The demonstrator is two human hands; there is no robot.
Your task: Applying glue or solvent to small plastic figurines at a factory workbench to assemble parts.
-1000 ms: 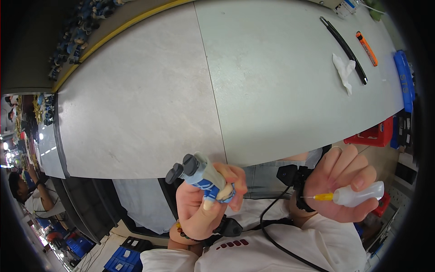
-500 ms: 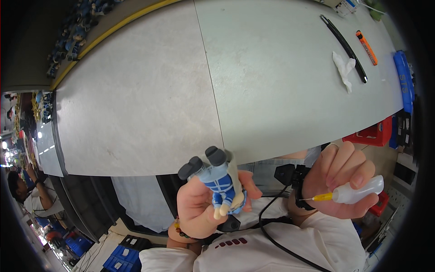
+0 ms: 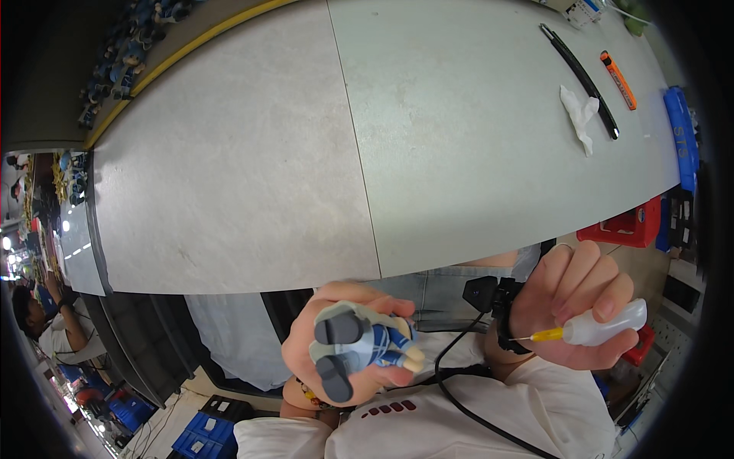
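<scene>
My left hand [image 3: 310, 336] is closed around a small figurine [image 3: 359, 348] in blue clothing, just off the table's near edge. The figurine's dark grey soles face up and its pale hands point right; its head is hidden by my grip. Over on the right, my right hand [image 3: 577, 306] holds a translucent white squeeze bottle [image 3: 608, 325] between thumb and fingers. The bottle's yellow needle tip [image 3: 547, 335] points left, toward my wrist and apart from the figurine.
On the table [image 3: 229, 153], far right, lie a black tube-like tool [image 3: 581, 80], an orange marker-like stick [image 3: 618, 80] and a crumpled white tissue [image 3: 581, 118]. Blue figurines [image 3: 130, 61] line a shelf at the far left. A red bin [image 3: 623, 228] stands at right; a person [image 3: 57, 325] sits left.
My left hand has turned the figurine, so its soles now face up and left rather than away, and has lowered it slightly. My right hand with the bottle is nearly still.
</scene>
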